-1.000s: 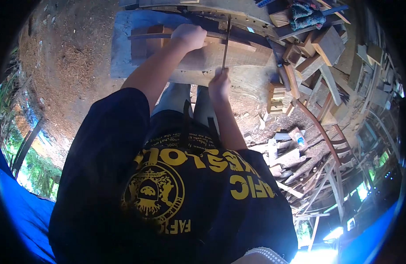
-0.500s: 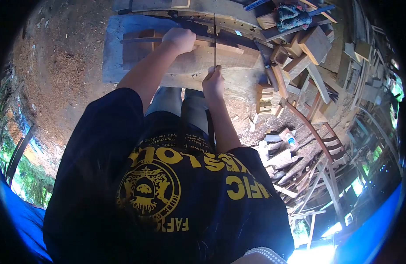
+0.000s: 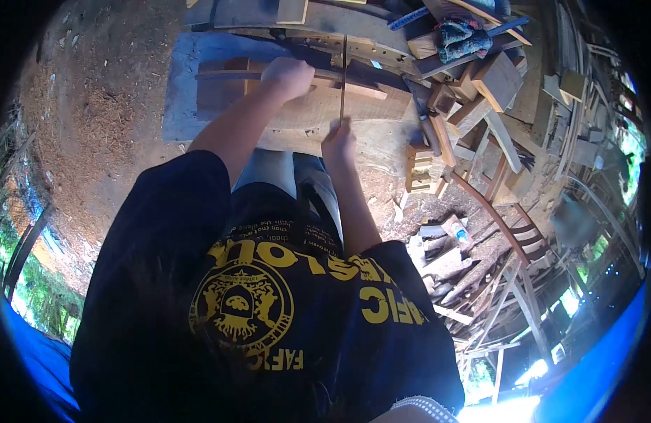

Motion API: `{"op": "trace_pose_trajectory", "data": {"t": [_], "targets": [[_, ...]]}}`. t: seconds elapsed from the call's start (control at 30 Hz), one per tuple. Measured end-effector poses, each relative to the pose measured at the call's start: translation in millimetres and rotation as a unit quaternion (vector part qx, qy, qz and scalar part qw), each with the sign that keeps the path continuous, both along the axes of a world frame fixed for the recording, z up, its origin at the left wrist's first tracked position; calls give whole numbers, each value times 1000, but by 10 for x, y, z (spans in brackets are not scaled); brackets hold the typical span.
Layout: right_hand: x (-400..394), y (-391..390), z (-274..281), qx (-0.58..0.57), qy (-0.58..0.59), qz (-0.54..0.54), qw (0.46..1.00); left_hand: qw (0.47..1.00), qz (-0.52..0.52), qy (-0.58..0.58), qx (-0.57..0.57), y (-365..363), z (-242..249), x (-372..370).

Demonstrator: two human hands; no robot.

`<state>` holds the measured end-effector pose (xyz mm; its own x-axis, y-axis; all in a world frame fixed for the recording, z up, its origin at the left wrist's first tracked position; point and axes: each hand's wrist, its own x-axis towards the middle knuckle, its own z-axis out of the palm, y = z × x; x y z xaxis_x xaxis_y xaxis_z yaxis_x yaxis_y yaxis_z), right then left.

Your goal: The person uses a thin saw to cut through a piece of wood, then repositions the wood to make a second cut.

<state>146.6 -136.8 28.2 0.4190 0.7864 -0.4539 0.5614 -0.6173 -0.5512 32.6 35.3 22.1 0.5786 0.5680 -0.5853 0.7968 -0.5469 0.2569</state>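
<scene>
A long, narrow wooden strip (image 3: 366, 88) lies across a wide board (image 3: 382, 103) on the plank bench (image 3: 181, 84). My left hand (image 3: 289, 76) is closed over the strip, pressing on it left of the saw. In my right hand (image 3: 339, 146), closed at the near side of the bench, is a thin saw (image 3: 344, 67) seen edge-on. Its blade points away from me and crosses the strip. The handle is hidden in my fist, and the teeth cannot be made out. A small wooden block (image 3: 252, 87) stands by the strip, left of my left hand.
Wood blocks (image 3: 497, 81) are piled on the right, with a dark cloth glove (image 3: 464, 39) behind them. A dark-handled tool (image 3: 424, 116) lies at the bench's right end. Offcuts (image 3: 452, 271) and a chair-like frame (image 3: 526, 236) occupy the ground at right; sawdust (image 3: 114, 116) covers the left.
My right hand has drawn the saw back towards me across the strip. My left hand keeps its hold on the strip. The view has shifted slightly.
</scene>
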Motion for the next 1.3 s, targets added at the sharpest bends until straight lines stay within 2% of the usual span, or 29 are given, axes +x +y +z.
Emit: {"op": "trace_pose_trajectory", "data": {"t": [0.03,0.13,0.27,0.37,0.47,0.5,0.57,0.67,0.8,0.87,0.93,1.0,1.1,1.2,1.27,1.3], "targets": [[-15,-136,101,-41,20,-10,999,1000,-5,2,-1,8,28,2],[-69,-445,302,-69,42,-31,996,1000,-9,3,-15,50,65,-1],[-62,-270,207,-52,21,-6,998,1000,-11,1,-10,52,68,35],[-42,-67,118,-42,53,-15,998,1000,2,20,-17,54,129,27],[55,-185,365,-68,45,4,997,1000,-8,15,-4,18,74,5],[100,-344,305,-83,8,28,996,1000,-6,13,-6,23,99,4],[110,-460,575,-110,26,11,994,1000,-7,1,5,46,126,41],[97,-422,439,-4,40,10,999,1000,-10,4,-7,62,92,34],[135,45,356,4,50,22,998,1000,-13,8,-2,75,71,31],[176,-91,386,-50,52,21,997,1000,-17,1,11,42,111,11],[203,-331,482,-52,1,67,996,1000,-11,-2,29,34,126,5],[209,-320,798,-103,45,28,993,1000,-18,3,12,44,78,10],[206,-53,731,-126,40,14,991,1000,-16,-17,14,30,25,-20],[227,227,386,-90,18,37,995,999,-14,-44,6,21,15,-34],[232,201,391,-63,10,52,997,999,-12,-35,16,26,137,-24],[275,92,368,-49,-1,121,991,1000,-9,-23,11,18,184,-19]]}}
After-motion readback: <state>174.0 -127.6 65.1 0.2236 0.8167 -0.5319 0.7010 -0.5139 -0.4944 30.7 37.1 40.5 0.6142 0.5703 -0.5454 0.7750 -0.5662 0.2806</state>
